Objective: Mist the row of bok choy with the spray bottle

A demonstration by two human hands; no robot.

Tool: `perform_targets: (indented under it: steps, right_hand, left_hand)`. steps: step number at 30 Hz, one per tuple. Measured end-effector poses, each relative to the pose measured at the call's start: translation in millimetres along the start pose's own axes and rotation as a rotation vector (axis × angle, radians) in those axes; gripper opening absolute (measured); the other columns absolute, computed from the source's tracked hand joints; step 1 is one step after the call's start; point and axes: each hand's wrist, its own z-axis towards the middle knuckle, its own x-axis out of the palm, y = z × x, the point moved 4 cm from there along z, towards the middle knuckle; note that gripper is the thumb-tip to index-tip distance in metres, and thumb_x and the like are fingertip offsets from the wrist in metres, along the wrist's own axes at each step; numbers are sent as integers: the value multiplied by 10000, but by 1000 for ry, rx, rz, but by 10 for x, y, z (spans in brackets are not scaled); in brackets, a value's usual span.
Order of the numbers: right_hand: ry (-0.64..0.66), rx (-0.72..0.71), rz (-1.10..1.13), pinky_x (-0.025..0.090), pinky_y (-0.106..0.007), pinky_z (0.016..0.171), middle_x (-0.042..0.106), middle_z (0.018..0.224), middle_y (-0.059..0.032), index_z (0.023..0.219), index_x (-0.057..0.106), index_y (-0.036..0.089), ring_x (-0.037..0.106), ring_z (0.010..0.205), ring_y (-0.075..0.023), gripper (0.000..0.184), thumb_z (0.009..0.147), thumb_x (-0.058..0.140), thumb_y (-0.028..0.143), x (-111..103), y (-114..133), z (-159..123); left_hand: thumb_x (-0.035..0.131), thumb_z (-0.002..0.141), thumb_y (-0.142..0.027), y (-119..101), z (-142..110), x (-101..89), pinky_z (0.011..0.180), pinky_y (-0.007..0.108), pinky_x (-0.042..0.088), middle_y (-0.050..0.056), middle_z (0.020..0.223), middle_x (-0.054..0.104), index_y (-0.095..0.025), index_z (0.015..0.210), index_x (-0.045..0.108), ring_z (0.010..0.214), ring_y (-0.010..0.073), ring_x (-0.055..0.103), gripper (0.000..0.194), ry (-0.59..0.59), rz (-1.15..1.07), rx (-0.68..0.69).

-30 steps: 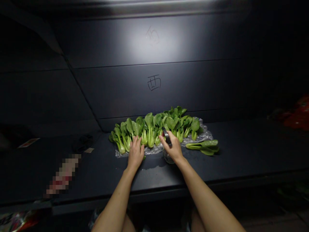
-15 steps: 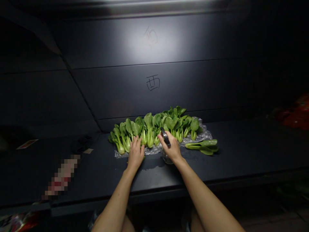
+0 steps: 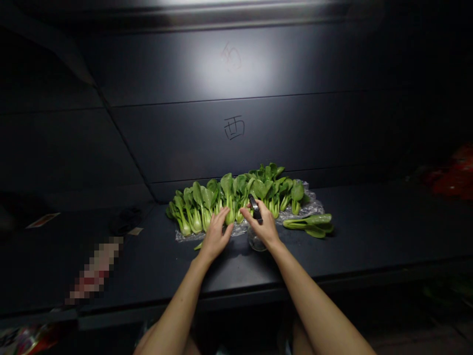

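Upright bok choy (image 3: 209, 197) stand side by side in rows on clear plastic film (image 3: 316, 204), leaning toward the dark back panel. My left hand (image 3: 216, 234) is in front of the middle of the row, fingers stretched out and thumb apart. Its fingertips overlap the pale stems; whether they touch I cannot tell. My right hand (image 3: 265, 227) is wrapped round a spray bottle (image 3: 255, 209) with a black trigger head and a clear body, partly hidden by the hand. One loose bok choy (image 3: 310, 225) lies on its side to the right of that hand.
The dark counter (image 3: 365, 222) meets a panel (image 3: 314, 133) with a handwritten character. A small green leaf piece (image 3: 198, 246) lies beside my left wrist. Cards (image 3: 42, 220) and a blurred-out item (image 3: 96, 271) lie left; red packaging (image 3: 456, 172) is far right.
My left hand has shifted right, toward the spray bottle, uncovering stems and the small green piece on the counter. My right hand stays nearly in place, still holding the bottle.
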Motion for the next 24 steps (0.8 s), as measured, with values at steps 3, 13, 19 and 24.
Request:
perform_targets:
  steps: [3, 13, 19, 24]
  right_hand:
    - [17, -16, 140, 469, -363, 901, 639, 1134, -122, 1218, 503, 175, 612, 1035, -244, 689, 765, 536, 693, 8, -64, 0]
    - [34, -167, 289, 364, -410, 1074, 370, 1478, -160, 1478, 213, 171, 342, 1382, -261, 1055, 706, 208, 891, -27, -129, -59]
    - [-129, 41, -263, 496, -369, 822, 643, 1154, -156, 1105, 639, 165, 648, 953, -247, 400, 927, 386, 419, -623, -417, 65]
    - [189, 275, -914, 476, -330, 739, 647, 1127, -164, 1051, 660, 156, 668, 911, -251, 305, 814, 484, 81, -923, -697, -26]
  left_hand:
    - [506, 892, -378, -126, 1, 52, 1135, 453, 304, 118, 1416, 500, -201, 1371, 447, 1335, 229, 434, 515, 84, -97, -22]
    - [627, 808, -363, -338, 40, 396, 1115, 443, 341, 161, 1447, 447, -163, 1440, 326, 1330, 262, 440, 729, 191, -363, -118]
    - [628, 721, -205, -290, 170, 427, 1098, 431, 356, 157, 1428, 438, -159, 1428, 322, 1292, 272, 469, 772, 116, -367, -133]
    - [682, 674, -255, -320, 316, 451, 1032, 422, 400, 130, 1307, 502, -185, 1310, 458, 1184, 262, 530, 678, -24, -313, -188]
